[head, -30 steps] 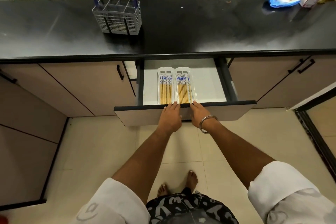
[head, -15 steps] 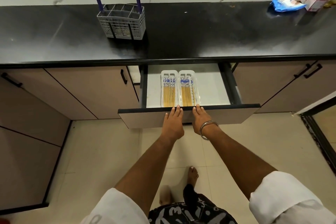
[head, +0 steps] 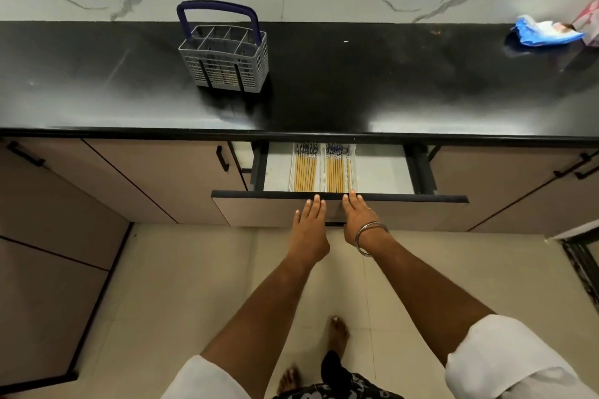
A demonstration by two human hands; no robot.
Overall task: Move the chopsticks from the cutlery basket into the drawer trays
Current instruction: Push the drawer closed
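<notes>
The chopsticks lie in two white trays inside the drawer — just past the fingertips. The left hand and right hand rest flat on the drawer's front, each grip wide open, holding nothing. Far beyond, up on the black tabletop, stands the grey cutlery basket.

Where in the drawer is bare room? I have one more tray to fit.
Bare floor lies right of the trays, up to the drawer's right wall, and a narrower strip lies left of them. The middle is crowded: both trays are full of chopsticks, and the left hand and right hand press its front.
</notes>
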